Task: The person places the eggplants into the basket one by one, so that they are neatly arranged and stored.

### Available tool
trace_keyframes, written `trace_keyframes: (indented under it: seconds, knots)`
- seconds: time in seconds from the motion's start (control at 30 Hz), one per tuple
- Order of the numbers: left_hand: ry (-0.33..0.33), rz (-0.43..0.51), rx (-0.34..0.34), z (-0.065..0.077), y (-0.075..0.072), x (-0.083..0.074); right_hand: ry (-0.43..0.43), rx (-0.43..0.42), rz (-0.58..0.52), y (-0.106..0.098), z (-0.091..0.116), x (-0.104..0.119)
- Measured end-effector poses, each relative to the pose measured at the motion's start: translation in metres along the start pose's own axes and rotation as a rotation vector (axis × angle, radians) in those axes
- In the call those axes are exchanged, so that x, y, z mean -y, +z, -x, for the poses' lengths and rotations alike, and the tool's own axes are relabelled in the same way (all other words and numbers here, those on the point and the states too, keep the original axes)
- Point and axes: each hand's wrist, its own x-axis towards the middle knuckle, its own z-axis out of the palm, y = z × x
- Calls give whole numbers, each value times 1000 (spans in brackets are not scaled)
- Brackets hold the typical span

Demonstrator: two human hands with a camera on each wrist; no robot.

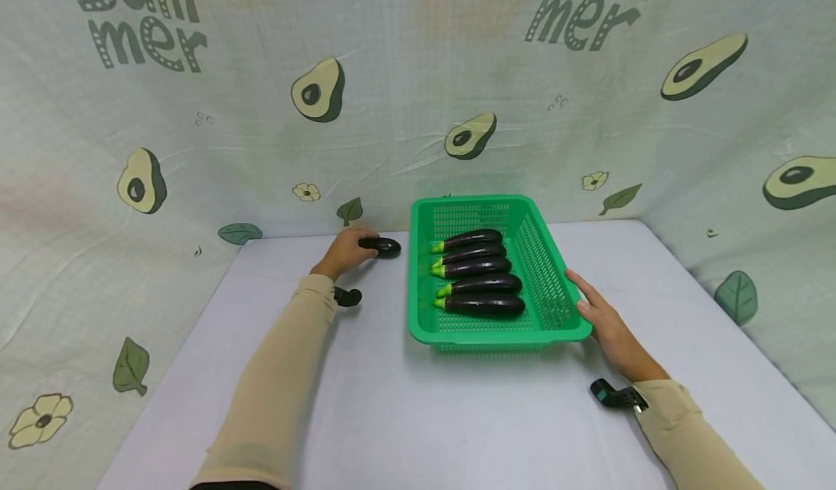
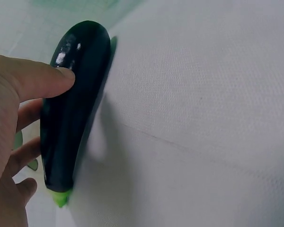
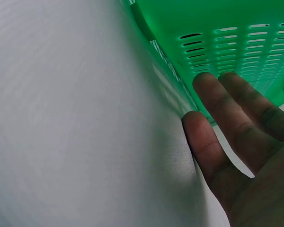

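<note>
My left hand (image 1: 349,250) grips a dark purple eggplant (image 1: 387,247) on the white table, left of a green basket (image 1: 418,287). In the left wrist view, the thumb presses on the glossy eggplant (image 2: 68,123) and other fingers lie behind it; its green stem end points down. Several eggplants (image 1: 480,266) lie side by side in the basket, stems to the left. At the basket's right rim rests my right hand (image 1: 607,327), with thumb and forefinger touching the edge. In the right wrist view, fairly straight fingers (image 3: 227,111) meet the slotted outer wall (image 3: 217,47).
A pale cloth (image 1: 392,112) printed with avocados, leaves and lettering hangs behind the table and along both sides. The white tabletop (image 1: 457,417) stretches in front of the basket. Black straps with small devices (image 1: 614,395) sit on both wrists.
</note>
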Motion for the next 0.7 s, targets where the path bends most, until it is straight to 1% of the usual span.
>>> trace_keyframes:
  seconds: [0.17, 0.4, 0.57, 0.7]
  knots:
    - [-30, -35, 14, -1, 0, 1, 4, 4, 2, -1, -1, 1]
    - [-41, -30, 24, 1, 1, 0, 10, 10, 8, -2, -1, 2]
    - [-73, -47, 38, 1, 0, 0, 9, 11, 10, -3, -1, 2]
    - [-92, -57, 35, 1, -1, 1, 1, 9, 14, -4, -2, 3]
